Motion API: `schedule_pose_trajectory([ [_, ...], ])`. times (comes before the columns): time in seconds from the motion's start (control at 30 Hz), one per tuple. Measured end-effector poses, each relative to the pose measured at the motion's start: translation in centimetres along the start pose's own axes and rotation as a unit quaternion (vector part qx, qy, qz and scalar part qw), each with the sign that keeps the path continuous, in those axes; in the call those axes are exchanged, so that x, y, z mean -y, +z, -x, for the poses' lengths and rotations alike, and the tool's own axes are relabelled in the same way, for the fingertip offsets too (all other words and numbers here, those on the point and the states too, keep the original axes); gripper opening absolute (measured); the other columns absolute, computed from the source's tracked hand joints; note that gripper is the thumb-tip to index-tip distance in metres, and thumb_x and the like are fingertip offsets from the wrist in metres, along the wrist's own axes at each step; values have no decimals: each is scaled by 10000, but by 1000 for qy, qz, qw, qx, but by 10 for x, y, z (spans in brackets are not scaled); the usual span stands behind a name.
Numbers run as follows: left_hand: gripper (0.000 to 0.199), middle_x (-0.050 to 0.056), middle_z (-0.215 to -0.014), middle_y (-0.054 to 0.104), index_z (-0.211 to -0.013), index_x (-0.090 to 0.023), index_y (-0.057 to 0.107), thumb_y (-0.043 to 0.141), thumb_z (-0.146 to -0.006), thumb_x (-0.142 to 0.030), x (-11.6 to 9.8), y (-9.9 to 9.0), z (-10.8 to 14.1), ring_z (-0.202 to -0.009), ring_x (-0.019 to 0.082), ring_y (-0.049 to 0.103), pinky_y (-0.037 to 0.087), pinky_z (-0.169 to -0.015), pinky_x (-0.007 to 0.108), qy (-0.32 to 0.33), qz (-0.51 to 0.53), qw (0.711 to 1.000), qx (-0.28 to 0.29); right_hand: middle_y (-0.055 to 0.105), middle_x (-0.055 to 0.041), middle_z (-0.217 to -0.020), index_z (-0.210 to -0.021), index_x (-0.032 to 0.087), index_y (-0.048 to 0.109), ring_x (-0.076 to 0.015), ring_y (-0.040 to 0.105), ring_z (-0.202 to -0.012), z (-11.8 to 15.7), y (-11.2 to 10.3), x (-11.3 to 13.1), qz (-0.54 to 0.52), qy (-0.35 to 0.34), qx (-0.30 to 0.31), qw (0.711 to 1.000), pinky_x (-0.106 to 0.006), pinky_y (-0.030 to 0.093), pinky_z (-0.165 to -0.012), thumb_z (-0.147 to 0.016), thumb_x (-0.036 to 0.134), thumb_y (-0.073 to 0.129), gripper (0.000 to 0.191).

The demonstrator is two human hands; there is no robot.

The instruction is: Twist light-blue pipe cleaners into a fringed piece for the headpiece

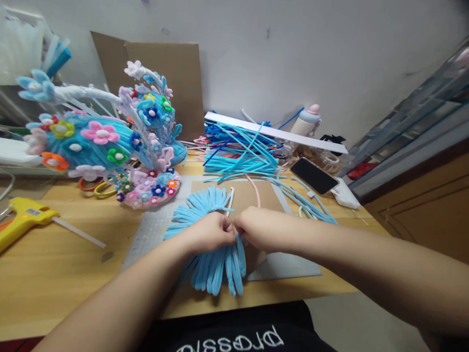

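A fan of light blue looped pipe cleaners (pixel 216 274) spreads over the work mat, its loops pointing out to the back, the left and the front. My left hand (pixel 214 231) is closed on the inner part of this fan, thumb and fingers pinched together. Close beside it, my right hand (pixel 256 227) is also closed, its fingertips pinching at the fan's right-hand edge, where the strands meet. What exactly lies between the fingertips is mostly hidden. A white pipe cleaner (pixel 230 201) sticks up just behind the hands.
A brown cardboard piece (pixel 273 195) lies on the grey mat (pixel 293 266). Behind are piled blue pipe cleaners (pixel 242 151), a phone (pixel 314 175) and a bottle (pixel 307 120). Flower-covered pipe-cleaner models (pixel 91 142) stand left, near a yellow glue gun (pixel 31 217) and scissors (pixel 104 188).
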State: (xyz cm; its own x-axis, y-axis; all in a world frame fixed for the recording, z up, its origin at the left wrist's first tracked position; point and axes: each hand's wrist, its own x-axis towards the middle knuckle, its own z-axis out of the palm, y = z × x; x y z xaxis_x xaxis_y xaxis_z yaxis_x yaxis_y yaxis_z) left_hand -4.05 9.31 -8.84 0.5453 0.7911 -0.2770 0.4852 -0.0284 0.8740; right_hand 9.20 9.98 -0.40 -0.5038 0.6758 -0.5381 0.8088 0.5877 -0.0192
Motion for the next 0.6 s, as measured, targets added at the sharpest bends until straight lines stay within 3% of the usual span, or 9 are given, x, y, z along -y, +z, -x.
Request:
schedule_pose_trajectory([
  [0.13,134,-53,-488,355,-542,-160,438,476,-628,-255,-2,0,0,-465,74,308,235,-432,198,2,-2,1000,-15,637,-75,-625,-746,125,698,-127,498,-464,-2,-6,2,41,-23,23,999,-234,276,-444,-680,97,519,193],
  [0.37,116,-58,-472,354,-545,-156,465,473,-610,-252,-3,-1,1,-462,77,315,235,-431,200,-3,8,1000,-22,634,-46,-592,-709,157,676,-132,505,-462,-15,5,-17,-4,-77,-10,997,-217,275,-407,-653,173,522,165],
  [0.6,88,-47,-512,398,-559,-129,525,485,-593,-201,-3,-2,2,-511,83,345,269,-466,193,32,7,999,0,658,-119,-750,-851,109,648,-187,592,-562,-14,23,-2,153,-137,-99,974,-252,332,-461,-687,66,507,221],
])
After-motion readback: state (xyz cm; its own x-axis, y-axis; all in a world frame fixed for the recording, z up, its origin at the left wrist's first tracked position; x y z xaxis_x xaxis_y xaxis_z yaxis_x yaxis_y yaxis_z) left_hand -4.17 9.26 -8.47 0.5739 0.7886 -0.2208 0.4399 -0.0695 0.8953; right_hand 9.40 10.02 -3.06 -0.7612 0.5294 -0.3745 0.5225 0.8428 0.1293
